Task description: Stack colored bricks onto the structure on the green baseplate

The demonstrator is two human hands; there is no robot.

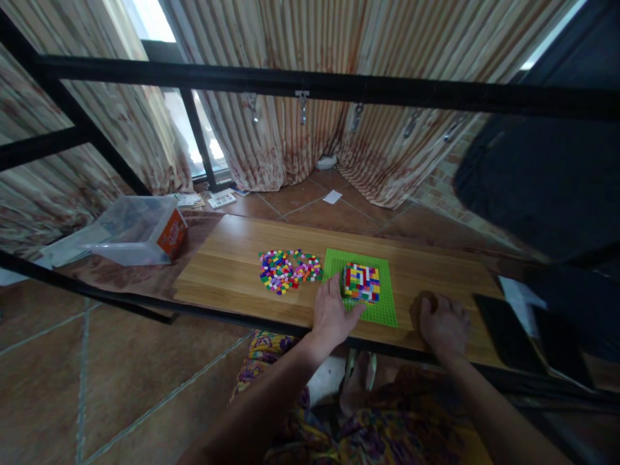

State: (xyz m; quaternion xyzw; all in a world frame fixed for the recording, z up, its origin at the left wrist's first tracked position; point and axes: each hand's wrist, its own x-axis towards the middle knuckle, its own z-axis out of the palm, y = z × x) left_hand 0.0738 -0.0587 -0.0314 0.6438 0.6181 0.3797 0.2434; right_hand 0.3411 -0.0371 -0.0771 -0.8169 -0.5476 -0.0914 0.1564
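A multicoloured block of toy building bricks point(361, 283) stands on a green studded baseplate point(386, 309). My left hand point(334, 310) is open at the near left edge of the baseplate, thumb and fingers spread beside the bricks. Whether its fingertips touch the bricks, I cannot tell. To the right of the baseplate, my right hand point(444, 321) rests on the wooden board point(232, 258) with its fingers curled in. Nothing shows in it. Left of the baseplate lies a spread pile of small loose bricks point(281, 274) in many colours.
A clear plastic box point(133, 229) with an orange label stands past the board's left end. Dark flat objects point(508, 332) lie at the right. A black metal rail point(310, 84) crosses above, with striped curtains point(290, 142) behind. Paper point(332, 196) lies on the tiled floor.
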